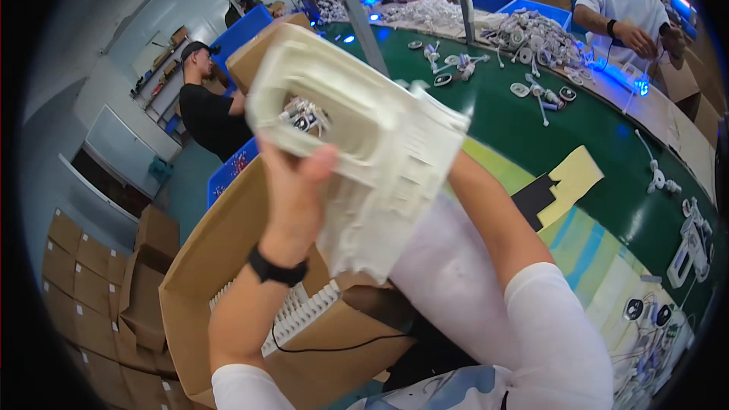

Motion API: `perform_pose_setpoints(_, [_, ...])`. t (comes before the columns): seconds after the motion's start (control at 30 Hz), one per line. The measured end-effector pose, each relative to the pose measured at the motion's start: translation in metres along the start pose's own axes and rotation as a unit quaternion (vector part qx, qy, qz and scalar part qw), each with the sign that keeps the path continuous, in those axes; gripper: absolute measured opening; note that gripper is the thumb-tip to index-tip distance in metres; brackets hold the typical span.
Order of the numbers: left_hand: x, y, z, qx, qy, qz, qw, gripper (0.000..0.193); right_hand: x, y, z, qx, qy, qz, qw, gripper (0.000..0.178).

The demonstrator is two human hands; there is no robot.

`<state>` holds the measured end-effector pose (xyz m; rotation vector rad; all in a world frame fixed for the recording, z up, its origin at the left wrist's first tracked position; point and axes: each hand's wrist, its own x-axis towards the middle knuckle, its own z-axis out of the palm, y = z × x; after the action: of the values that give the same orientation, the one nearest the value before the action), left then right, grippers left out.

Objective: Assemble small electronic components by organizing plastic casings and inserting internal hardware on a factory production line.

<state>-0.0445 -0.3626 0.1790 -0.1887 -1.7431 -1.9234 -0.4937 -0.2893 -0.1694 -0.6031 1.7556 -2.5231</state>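
Observation:
A large off-white moulded plastic housing with a long oval opening is raised in front of me, tilted and slightly blurred. My left hand is closed on its near left edge, the thumb lying over the plastic. A black band circles my left wrist. My right forearm reaches up behind the housing, which hides my right hand and its fingers. Below my left forearm stands an open cardboard box with rows of white plastic parts inside.
A green conveyor belt curves along the right, bearing small white-and-grey assemblies. A yellow and black piece lies at its near side. Several cardboard boxes are stacked at left. Across the belt, people work; another person stands at left.

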Motion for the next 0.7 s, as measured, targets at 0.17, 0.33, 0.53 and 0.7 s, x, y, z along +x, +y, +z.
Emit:
perform_pose_setpoints(0.17, [0.001, -0.073, -0.010, 0.168, 0.075, -0.096, 0.978, 0.131, -0.100, -0.023, 0.068, 0.171, -0.192, 0.224, 0.940, 0.032])
perform_pose_setpoints(0.33, [0.003, -0.128, -0.007, 0.235, 0.070, -0.121, 0.962, 0.130, -0.099, -0.204, 0.004, 0.036, -0.110, 0.292, 0.950, 0.043])
perform_pose_setpoints(0.53, [0.013, -0.154, -0.040, 0.443, -0.006, -0.051, 0.895, 0.147, -0.187, -0.300, 0.048, -0.261, -0.315, 0.091, 0.908, 0.098])
perform_pose_setpoints(0.7, [0.031, -0.102, -0.053, 0.392, -0.100, -0.148, 0.902, 0.139, -0.257, -0.228, 0.043, -0.421, -0.299, -0.080, 0.853, 0.132])
